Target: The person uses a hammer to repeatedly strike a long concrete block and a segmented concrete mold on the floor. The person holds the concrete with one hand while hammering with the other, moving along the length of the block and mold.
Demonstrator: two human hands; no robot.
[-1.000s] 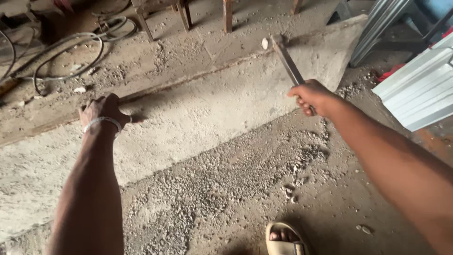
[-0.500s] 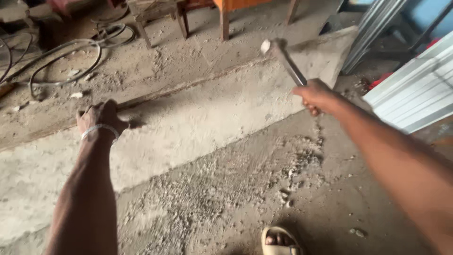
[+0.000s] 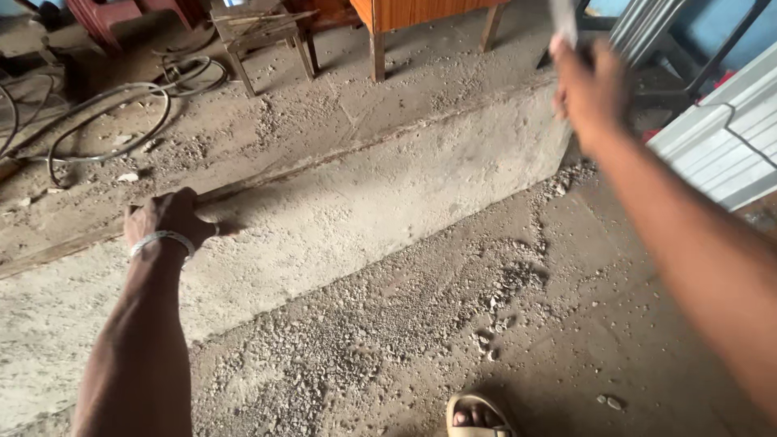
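Right hand point(image 3: 591, 89), blurred, clenches a hammer handle point(image 3: 564, 20) raised at the frame's top edge, while the left hand point(image 3: 168, 222) grips the concrete step's upper edge point(image 3: 340, 162); a misaimed downswing risks striking those fingers.

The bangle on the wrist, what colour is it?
Silvery, the bangle by the left hand, in the head view.
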